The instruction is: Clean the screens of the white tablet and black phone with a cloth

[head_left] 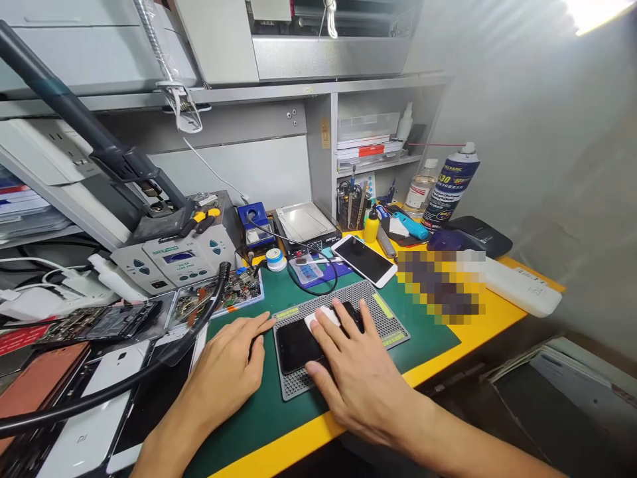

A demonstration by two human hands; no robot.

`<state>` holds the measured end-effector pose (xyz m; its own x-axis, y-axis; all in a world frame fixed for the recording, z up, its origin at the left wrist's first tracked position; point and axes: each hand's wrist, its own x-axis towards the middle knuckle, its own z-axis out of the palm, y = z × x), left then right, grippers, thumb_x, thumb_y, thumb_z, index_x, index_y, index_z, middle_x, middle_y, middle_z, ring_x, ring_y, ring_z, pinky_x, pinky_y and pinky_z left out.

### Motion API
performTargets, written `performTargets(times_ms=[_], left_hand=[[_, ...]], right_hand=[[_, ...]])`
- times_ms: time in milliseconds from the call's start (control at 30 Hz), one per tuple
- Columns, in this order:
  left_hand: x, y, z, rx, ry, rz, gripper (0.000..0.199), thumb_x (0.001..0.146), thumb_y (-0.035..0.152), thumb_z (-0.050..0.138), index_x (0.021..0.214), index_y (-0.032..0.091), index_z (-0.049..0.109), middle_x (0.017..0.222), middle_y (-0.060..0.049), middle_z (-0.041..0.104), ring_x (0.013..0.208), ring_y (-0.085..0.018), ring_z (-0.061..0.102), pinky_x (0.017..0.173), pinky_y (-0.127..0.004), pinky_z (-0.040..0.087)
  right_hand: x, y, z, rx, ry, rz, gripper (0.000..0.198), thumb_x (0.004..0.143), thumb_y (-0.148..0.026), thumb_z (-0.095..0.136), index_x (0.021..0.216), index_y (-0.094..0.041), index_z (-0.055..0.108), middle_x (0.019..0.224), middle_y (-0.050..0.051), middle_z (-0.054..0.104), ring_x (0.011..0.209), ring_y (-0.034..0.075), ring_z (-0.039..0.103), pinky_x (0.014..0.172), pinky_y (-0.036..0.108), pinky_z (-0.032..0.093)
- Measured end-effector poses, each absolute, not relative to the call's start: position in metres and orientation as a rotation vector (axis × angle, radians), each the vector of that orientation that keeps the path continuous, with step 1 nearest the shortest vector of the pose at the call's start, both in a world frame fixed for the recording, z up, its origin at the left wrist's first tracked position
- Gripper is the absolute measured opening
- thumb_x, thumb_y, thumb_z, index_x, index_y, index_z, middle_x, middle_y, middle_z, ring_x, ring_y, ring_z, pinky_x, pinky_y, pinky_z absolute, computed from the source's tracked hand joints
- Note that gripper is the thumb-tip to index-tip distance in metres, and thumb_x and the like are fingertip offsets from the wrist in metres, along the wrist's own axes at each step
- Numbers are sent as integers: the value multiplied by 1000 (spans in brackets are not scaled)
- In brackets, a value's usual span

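At six o'clock, a black phone [297, 346] is apparently being wiped with white cloth [334, 317] by the splayed right hand [362, 368], the mat's [392, 324] ten-o'clock edge being touched by the unclenched left hand [226, 362]; even strokes are seemingly being called for

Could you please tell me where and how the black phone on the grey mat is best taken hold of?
Probably by the two long edges near its left end, with the left hand coming from the left and above. The black phone lies flat on the grey mat, its left end uncovered, while the right hand and white wipe cover much of the rest.
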<state>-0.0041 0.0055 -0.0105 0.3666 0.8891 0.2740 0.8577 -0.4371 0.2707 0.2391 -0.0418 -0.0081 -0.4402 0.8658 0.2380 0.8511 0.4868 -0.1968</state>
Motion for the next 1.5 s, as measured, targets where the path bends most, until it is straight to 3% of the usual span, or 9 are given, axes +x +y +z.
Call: performTargets(times_ms=[300, 467, 633, 1000, 1233, 1500], left_hand=[[0, 3, -5, 2511, 1629, 559, 43, 98, 27, 39, 131, 18, 64, 126, -8, 72, 117, -25, 67, 101, -42, 55], [1, 2, -5, 2519, 1622, 546, 44, 98, 25, 39, 134, 16, 62, 128, -9, 71, 120, -27, 65, 101, -45, 55], [1, 1, -5, 2526, 1593, 540, 42, 98, 20, 38, 134, 17, 61, 128, -9, 70, 119, -24, 65, 104, -43, 52], [-3, 4, -10, 2525, 1584, 566, 44, 98, 17, 37, 137, 16, 58, 128, -8, 70, 120, -23, 64, 106, -42, 51], [-4, 6, -13, 2551, 1586, 600, 41, 97, 23, 42, 132, 18, 62, 127, -7, 72, 118, -25, 66, 103, -43, 54], [-6, 6, -16, 2563, 1581, 605, 40, 97, 25, 42, 130, 19, 63, 126, -8, 72, 119, -24, 66, 103, -42, 55]], right_hand=[[267, -55, -20, -1490, -2372, -255, 51, 105, -38, 43, 149, -15, 50, 156, 11, 47, 149, 40, 32, 119, 68, 20], [261, -64, -23, -1436, -2378, -319, 52, 102, -30, 46, 149, -8, 49, 156, 15, 45, 147, 39, 37, 119, 65, 25], [238, -63, -21, -1375, -2345, -181, 52, 103, -34, 43, 147, -8, 51, 156, 14, 45, 147, 37, 37, 120, 64, 25], [194, -49, -10, -1203, -2468, 88, 58, 102, -33, 43, 154, -7, 39, 160, 16, 38, 151, 37, 29, 123, 67, 15], [189, -48, -29, -1157, -2430, -220, 48, 106, -30, 39, 145, -5, 51, 150, 18, 53, 140, 40, 45, 118, 70, 25], [193, -49, -14, -963, -2557, -587, 43, 99, -20, 43, 130, 3, 63, 133, 25, 65, 122, 41, 61, 112, 66, 36]])
